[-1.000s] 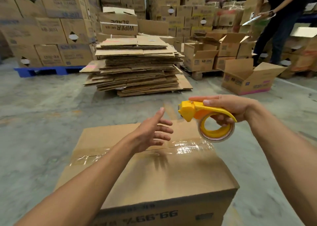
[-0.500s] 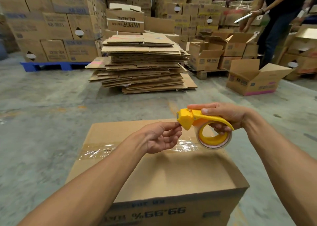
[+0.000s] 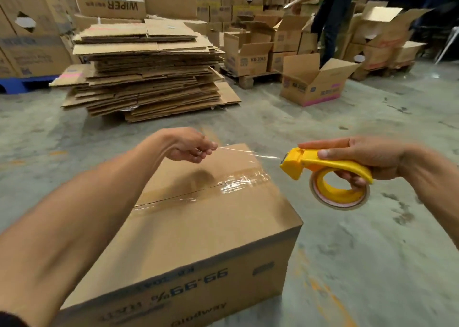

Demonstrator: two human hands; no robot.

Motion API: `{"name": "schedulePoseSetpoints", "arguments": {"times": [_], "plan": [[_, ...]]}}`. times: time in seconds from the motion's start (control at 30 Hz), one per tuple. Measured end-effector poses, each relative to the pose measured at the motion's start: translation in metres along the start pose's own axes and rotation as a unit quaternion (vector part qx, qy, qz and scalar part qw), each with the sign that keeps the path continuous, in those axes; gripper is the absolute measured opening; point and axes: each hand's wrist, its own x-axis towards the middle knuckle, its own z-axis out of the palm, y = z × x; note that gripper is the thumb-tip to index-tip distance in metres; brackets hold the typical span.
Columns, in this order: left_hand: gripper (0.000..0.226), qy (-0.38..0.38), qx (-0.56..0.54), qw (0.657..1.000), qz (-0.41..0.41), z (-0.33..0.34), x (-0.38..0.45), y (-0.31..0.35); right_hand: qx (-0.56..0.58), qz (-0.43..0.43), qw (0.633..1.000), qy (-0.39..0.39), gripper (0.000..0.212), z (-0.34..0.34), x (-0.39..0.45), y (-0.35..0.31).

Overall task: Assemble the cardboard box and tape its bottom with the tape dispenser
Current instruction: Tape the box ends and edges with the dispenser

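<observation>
Pinching the clear tape end (image 3: 244, 152) in left hand (image 3: 188, 146) — right hand (image 3: 367, 160) grips yellow tape dispenser (image 3: 325, 175), off the cardboard box's (image 3: 198, 227) right edge; seam looks taped already.

Grey concrete floor (image 3: 372, 239) showing stains; flattened cardboard pile (image 3: 146, 70) sitting centre; stacked cartons (image 3: 32, 28) lining back; blue pallet (image 3: 15, 84) lying left.

Single head-worn wide-angle view, facing forward and down. Closest in frame: cardboard box (image 3: 198, 232) at 6 o'clock. Flattened cardboard stack (image 3: 149, 70) lies farther off toward 11 o'clock; no second view overlaps.
</observation>
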Motion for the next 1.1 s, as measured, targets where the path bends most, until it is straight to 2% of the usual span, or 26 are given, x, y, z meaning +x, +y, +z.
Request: {"name": "schedulePoseSetpoints", "arguments": {"times": [0.1,0.27,0.37,0.57,0.87,1.1], "plan": [[0.012,-0.019,0.122,0.992,0.019,0.017,0.035,0.033,0.008,0.011,0.999,0.046,0.039,0.009,-0.014,0.015],[0.009,0.028,0.241,0.968,0.063,0.036,0.097,0.047,0.051,-0.013,0.99,0.129,0.041,0.043,-0.001,0.009],[0.012,0.065,0.246,0.964,0.078,0.033,0.122,0.038,0.095,-0.04,0.983,0.153,0.042,0.067,0.02,0.0],[0.018,0.135,0.249,0.951,0.123,0.022,0.144,0.021,0.14,-0.037,0.977,0.157,0.047,0.096,0.052,-0.012],[0.018,0.124,0.253,0.95,0.133,0.025,0.161,0.012,0.159,-0.032,0.974,0.157,0.048,0.104,0.059,-0.014],[0.02,0.106,0.298,0.938,0.14,0.029,0.161,0.013,0.168,-0.037,0.974,0.145,0.05,0.105,0.062,-0.008]]}}
